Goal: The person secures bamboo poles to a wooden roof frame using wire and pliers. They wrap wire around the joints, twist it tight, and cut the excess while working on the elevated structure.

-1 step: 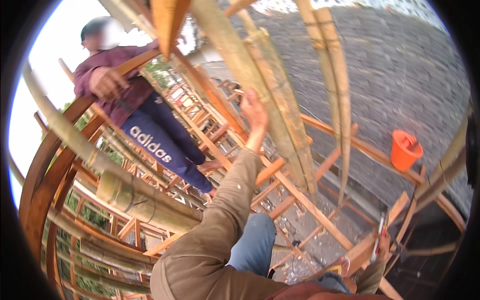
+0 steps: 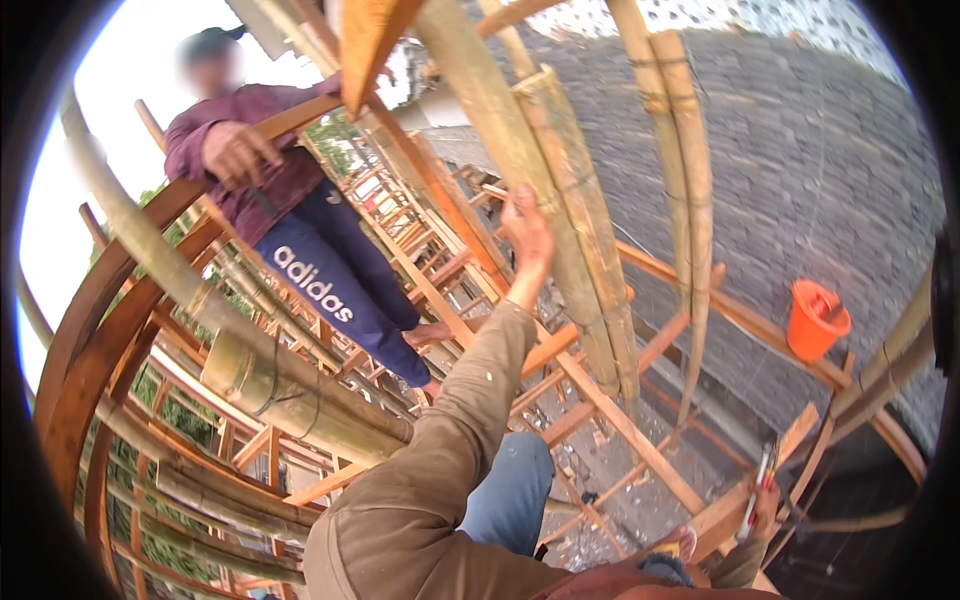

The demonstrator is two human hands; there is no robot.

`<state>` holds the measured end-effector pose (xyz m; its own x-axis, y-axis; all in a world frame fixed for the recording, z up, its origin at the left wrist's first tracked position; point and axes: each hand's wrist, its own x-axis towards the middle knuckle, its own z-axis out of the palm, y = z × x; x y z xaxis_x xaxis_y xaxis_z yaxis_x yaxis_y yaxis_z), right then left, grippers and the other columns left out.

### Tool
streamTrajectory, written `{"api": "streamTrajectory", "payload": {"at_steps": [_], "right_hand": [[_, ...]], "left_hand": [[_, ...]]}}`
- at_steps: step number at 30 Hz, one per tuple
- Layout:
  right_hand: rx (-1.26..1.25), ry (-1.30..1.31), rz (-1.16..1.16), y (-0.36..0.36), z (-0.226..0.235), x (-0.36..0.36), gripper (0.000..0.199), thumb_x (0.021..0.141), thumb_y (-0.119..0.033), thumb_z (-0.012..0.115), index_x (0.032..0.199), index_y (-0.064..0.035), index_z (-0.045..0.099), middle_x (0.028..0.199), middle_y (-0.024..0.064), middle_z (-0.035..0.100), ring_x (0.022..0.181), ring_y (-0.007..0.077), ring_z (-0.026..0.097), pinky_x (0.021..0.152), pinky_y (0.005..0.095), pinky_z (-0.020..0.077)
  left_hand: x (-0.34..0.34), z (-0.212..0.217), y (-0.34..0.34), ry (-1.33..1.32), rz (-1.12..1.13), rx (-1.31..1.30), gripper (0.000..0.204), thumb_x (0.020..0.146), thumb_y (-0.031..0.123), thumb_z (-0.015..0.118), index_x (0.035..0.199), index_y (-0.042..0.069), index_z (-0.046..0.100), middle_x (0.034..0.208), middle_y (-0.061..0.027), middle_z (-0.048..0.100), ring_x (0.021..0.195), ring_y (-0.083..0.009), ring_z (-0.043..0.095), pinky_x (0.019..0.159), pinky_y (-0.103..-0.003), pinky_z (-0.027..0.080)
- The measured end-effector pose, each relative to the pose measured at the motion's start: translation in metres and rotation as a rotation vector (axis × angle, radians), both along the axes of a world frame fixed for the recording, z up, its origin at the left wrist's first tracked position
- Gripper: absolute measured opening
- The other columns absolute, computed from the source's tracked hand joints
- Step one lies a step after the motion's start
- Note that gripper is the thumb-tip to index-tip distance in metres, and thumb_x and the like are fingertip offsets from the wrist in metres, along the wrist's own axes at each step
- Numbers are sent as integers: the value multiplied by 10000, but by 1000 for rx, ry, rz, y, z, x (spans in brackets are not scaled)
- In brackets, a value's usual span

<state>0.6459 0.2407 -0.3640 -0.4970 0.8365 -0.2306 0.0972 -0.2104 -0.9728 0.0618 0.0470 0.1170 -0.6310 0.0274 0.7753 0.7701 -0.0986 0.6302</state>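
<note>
My left arm reaches up and forward, and my left hand is closed against the side of a thick bamboo pole; some of its fingers are hidden behind the pole. A shorter split bamboo length is alongside that pole. At the lower right, my right hand grips a slim silver-and-red hand tool whose exact kind I cannot make out. It is beside a timber beam. My bent knee in blue jeans shows between the two arms.
Another person in a maroon top stands on the frame at left, one hand near a curved timber. An orange bucket hangs by a rail at right, before a grey tiled roof. Ground with debris shows far below.
The view has shifted slightly, so most things sit a little further right and lower. My left hand stays on the bamboo pole and my right hand keeps the tool.
</note>
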Motion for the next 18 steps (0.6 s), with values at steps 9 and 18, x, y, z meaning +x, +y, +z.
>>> {"api": "streamTrajectory", "payload": {"at_steps": [9, 18], "right_hand": [[-108, 21, -174, -8, 26, 14, 369, 740, -119, 642, 1098, -30, 618, 789, 12, 569, 714, 148, 557, 651, 288, 453], [34, 74, -388, -1, 121, 68, 253, 872, -98, 628, 1101, -43, 537, 737, 23, 551, 626, 131, 578, 559, 265, 490]], "left_hand": [[18, 24, -2, -15, -78, -1, 622, 1010, 588, 486, 931, -22, 582, 784, -45, 520, 770, -148, 449, 721, -342, 410], [12, 20, -3, -68, -119, -10, 673, 990, 606, 508, 1077, -50, 632, 882, -130, 656, 866, -191, 580, 805, -382, 469]]}}
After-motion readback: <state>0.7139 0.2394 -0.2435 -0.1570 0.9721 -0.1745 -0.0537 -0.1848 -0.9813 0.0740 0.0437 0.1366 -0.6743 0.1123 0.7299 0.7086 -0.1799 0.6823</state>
